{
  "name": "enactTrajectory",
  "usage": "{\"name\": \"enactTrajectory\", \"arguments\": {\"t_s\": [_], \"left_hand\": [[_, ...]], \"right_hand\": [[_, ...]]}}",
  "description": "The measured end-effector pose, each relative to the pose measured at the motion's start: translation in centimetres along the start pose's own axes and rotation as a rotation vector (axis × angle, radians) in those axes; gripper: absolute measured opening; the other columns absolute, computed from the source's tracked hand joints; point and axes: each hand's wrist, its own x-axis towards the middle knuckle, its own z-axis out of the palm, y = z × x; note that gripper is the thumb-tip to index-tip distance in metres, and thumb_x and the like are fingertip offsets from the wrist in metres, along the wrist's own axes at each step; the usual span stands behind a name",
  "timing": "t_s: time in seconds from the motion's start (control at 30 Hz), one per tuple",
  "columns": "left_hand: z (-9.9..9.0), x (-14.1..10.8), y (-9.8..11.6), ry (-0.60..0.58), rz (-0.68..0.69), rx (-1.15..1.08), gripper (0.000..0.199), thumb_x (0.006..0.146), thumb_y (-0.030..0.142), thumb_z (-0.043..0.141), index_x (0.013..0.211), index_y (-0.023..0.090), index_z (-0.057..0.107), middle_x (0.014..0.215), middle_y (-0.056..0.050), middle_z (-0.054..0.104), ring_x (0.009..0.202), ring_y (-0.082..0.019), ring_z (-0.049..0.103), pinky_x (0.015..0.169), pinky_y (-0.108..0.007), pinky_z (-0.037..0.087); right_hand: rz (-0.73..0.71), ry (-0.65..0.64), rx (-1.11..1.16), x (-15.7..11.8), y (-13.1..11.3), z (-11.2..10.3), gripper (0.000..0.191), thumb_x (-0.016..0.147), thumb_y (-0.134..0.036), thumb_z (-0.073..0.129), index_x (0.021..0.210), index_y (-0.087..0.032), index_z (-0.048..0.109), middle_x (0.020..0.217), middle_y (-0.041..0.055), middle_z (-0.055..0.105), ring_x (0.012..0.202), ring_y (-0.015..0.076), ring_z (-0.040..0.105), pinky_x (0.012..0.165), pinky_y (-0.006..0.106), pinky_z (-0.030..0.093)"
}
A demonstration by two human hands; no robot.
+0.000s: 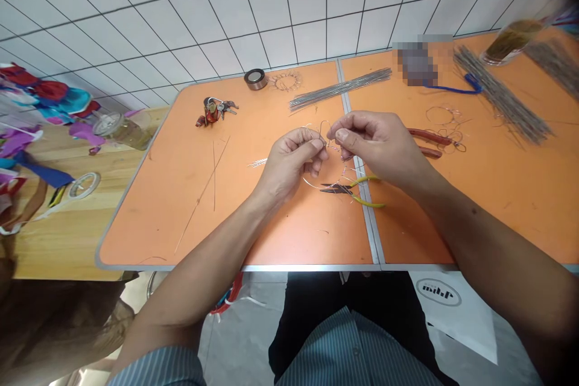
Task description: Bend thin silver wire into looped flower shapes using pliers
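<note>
My left hand (296, 160) is closed in a pinch on a thin wire ring (312, 183), whose lower arc hangs below the fingers. Close beside it, my right hand (377, 142) pinches at a fine wire end next to the left fingertips; a small wire loop (324, 125) rises between the two hands. Fingers partly hide where the wires meet. Just below the hands lie pliers with yellow handles (368, 204), jaws pointing left. Red-handled pliers (429, 136) rest behind my right wrist, partly covered by it.
Straight wire bundles (339, 89) lie toward the wall, with a larger bundle (502, 93) at right. A tape roll (256, 79), a finished-looking wire ring (284, 81) and keys (221, 110) sit at the back left. Loose wires (203, 193) lie left. A metal seam (368, 223) divides the orange table.
</note>
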Motion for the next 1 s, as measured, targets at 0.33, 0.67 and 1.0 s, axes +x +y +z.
{"name": "enactTrajectory", "arguments": {"t_s": [0.33,0.67,1.0], "left_hand": [[-0.3,0.13,-0.26,-0.003,0.051,0.031,0.022,0.086,0.034,0.082,0.084,0.019,0.067,0.074,0.002,0.073,0.052,-0.006,0.057,0.052,-0.02,0.046],[-0.37,0.21,-0.23,0.013,0.011,0.023,0.017,0.084,0.033,0.083,0.091,0.018,0.077,0.065,0.003,0.065,0.049,-0.007,0.053,0.048,-0.02,0.044],[-0.19,0.17,-0.06,0.007,-0.04,-0.073,0.032,0.082,0.04,0.092,0.084,0.019,0.068,0.06,0.005,0.061,0.046,-0.006,0.047,0.044,-0.019,0.037]], "right_hand": [[-0.021,0.097,0.01,0.11,0.05,0.04,0.007,0.091,-0.017,0.073,0.092,-0.022,0.078,0.089,0.0023,0.078,0.072,0.0169,0.069,0.071,0.034,0.063],[-0.059,0.132,-0.043,0.08,0.22,0.14,0.012,0.09,-0.014,0.073,0.092,-0.023,0.08,0.082,0.001,0.076,0.073,0.0184,0.069,0.073,0.036,0.058],[-0.035,0.132,-0.013,0.11,0.52,0.31,0.008,0.088,-0.018,0.077,0.093,-0.024,0.081,0.087,0.0021,0.079,0.081,0.0205,0.074,0.08,0.038,0.064]]}}
